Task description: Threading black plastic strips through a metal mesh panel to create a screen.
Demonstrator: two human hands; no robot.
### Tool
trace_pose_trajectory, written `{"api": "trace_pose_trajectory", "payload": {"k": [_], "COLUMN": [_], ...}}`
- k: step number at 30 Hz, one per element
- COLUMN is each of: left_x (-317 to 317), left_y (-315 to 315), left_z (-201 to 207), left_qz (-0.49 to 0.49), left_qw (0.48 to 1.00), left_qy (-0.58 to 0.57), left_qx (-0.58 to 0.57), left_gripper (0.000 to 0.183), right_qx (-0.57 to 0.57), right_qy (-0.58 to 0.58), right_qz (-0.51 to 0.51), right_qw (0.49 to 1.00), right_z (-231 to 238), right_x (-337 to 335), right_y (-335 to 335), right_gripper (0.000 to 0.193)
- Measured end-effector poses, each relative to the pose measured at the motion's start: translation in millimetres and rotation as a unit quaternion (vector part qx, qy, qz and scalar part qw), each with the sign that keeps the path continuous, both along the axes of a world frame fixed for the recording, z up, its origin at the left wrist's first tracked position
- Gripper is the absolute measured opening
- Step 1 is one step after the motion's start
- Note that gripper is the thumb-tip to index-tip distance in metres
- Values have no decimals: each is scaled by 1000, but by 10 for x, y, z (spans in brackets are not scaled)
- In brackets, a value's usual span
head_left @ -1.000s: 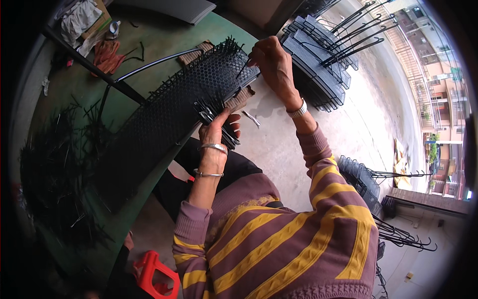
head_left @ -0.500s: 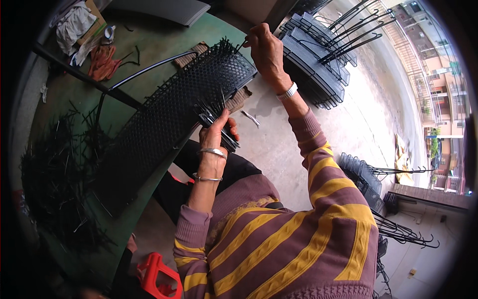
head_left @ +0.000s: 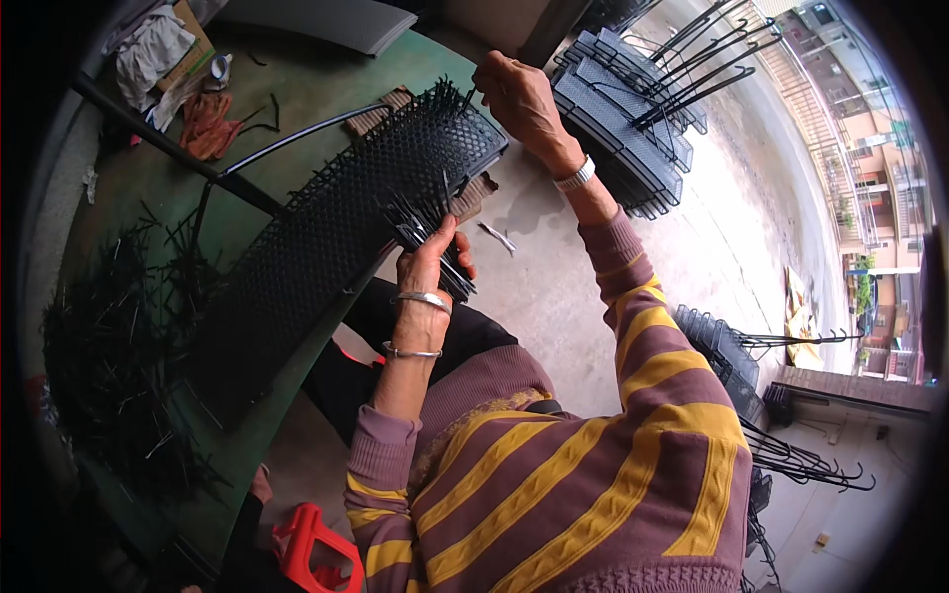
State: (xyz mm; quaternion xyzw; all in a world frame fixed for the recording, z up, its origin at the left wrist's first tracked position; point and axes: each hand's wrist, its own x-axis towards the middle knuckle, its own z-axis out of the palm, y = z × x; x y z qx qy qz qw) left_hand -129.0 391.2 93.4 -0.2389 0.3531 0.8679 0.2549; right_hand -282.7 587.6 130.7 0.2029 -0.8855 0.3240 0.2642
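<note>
A long black mesh panel (head_left: 326,217) lies slantwise on the green table, with thin black strips sticking up along its far edge. My left hand (head_left: 427,265) is closed around a bundle of thin black strips (head_left: 413,219) over the panel's near edge. Their loose ends fan out above my thumb. At the panel's far right corner, my right hand (head_left: 522,104) is raised with its fingers pinched together. A dark strip (head_left: 471,98) shows by its fingertips, next to the row of upright strips; its lower end is hard to make out.
A black bent metal frame (head_left: 247,196) crosses the panel. Loose black strips (head_left: 119,366) are heaped at the left of the green table (head_left: 326,74). Stacked mesh racks with hooked rods (head_left: 623,119) stand on the floor at right. A red plastic stool (head_left: 314,549) is below.
My right hand has moved slightly left and down toward the row of strips at the panel's corner. My left hand stays in place with its bundle.
</note>
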Motion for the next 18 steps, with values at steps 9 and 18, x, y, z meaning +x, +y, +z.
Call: {"api": "trace_pose_trajectory", "payload": {"k": [9, 18], "left_x": [4, -12], "left_y": [6, -39], "left_z": [-25, 72], "left_qz": [3, 12], "left_qw": [1000, 999], "left_qy": [-5, -9], "left_qx": [-12, -31], "left_gripper": [17, 19], "right_qx": [77, 51], "right_qy": [20, -99], "right_qz": [-94, -92], "right_qw": [992, 990], "right_z": [-40, 2], "right_x": [-5, 457], "right_y": [-118, -283], "right_gripper": [5, 17]}}
